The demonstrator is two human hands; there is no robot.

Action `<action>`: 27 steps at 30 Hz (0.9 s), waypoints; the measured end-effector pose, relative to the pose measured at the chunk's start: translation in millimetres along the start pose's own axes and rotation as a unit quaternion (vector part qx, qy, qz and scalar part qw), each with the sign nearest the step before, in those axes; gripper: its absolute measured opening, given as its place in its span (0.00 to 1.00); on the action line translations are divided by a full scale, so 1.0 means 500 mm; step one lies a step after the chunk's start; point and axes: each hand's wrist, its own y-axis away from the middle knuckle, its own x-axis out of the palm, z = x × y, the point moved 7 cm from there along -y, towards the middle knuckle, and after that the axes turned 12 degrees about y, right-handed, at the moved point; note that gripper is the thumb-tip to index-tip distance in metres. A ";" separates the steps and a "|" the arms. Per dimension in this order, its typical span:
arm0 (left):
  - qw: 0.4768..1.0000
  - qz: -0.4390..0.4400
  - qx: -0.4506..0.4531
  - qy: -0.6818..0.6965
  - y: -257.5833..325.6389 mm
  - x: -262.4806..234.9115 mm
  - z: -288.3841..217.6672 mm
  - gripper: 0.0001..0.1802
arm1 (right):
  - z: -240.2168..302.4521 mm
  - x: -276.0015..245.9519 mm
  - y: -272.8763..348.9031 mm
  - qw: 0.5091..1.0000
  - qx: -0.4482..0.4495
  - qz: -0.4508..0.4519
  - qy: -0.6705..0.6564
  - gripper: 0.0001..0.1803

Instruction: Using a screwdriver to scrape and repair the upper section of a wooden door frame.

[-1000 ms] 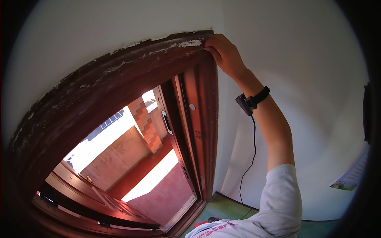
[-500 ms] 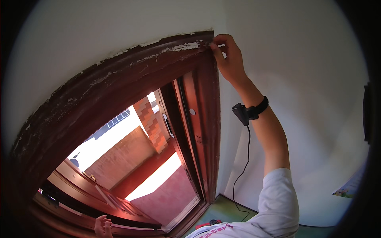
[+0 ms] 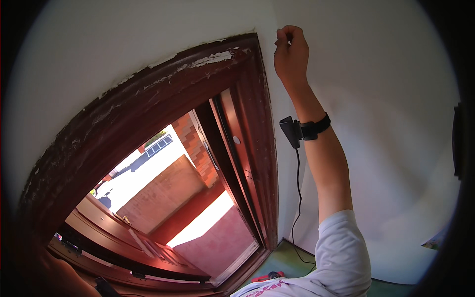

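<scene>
My right hand (image 3: pixel 292 54) is raised beside the top right corner of the dark red door frame (image 3: pixel 247 89), in front of the white wall and apart from the frame. Its fingers are curled into a pinch. Whatever sits between the fingertips, if anything, is too small to make out. White patches (image 3: pixel 212 58) of flaked paint show along the frame's upper trim. Part of my left arm (image 3: pixel 69 277) reaches in at the lower left, close to the frame's left side; the fingers there are lost in the dark rim.
A black strapped device (image 3: pixel 309 129) on my right forearm trails a cable (image 3: pixel 298 198). The open door leaf (image 3: pixel 133 242) stands inside the frame, with a sunlit yard beyond. A red and black object (image 3: pixel 269 276) lies on the green floor (image 3: pixel 277 260).
My right hand has come off the frame's corner and moved up and right, still pinched. At the lower left, my left hand has swung further left, its fingers no longer showing.
</scene>
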 end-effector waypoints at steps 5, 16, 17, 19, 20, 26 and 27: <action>0.980 -0.087 0.160 -0.074 -0.058 0.037 -0.091 0.21 | 0.046 0.037 0.054 0.987 -0.019 0.119 -0.110 0.07; 0.966 -0.132 0.220 0.024 -0.051 0.053 -0.028 0.19 | 0.001 0.010 0.011 0.999 0.022 0.015 -0.031 0.03; 0.967 -0.129 0.218 0.026 -0.049 0.051 -0.025 0.19 | -0.009 0.019 0.022 0.995 0.074 0.058 -0.039 0.05; 0.962 -0.128 0.239 -0.033 -0.052 0.051 -0.045 0.19 | 0.015 0.033 0.040 0.987 0.096 0.099 -0.082 0.06; 0.962 -0.128 0.238 -0.034 -0.052 0.055 -0.040 0.19 | 0.021 0.049 0.048 0.975 0.118 0.139 -0.125 0.07; 0.962 -0.152 0.228 0.011 -0.053 0.054 -0.024 0.19 | 0.055 0.055 0.050 0.975 0.005 0.181 -0.131 0.09; 0.960 -0.155 0.233 -0.004 -0.052 0.055 -0.029 0.19 | 0.058 0.053 0.048 0.974 0.004 0.183 -0.130 0.09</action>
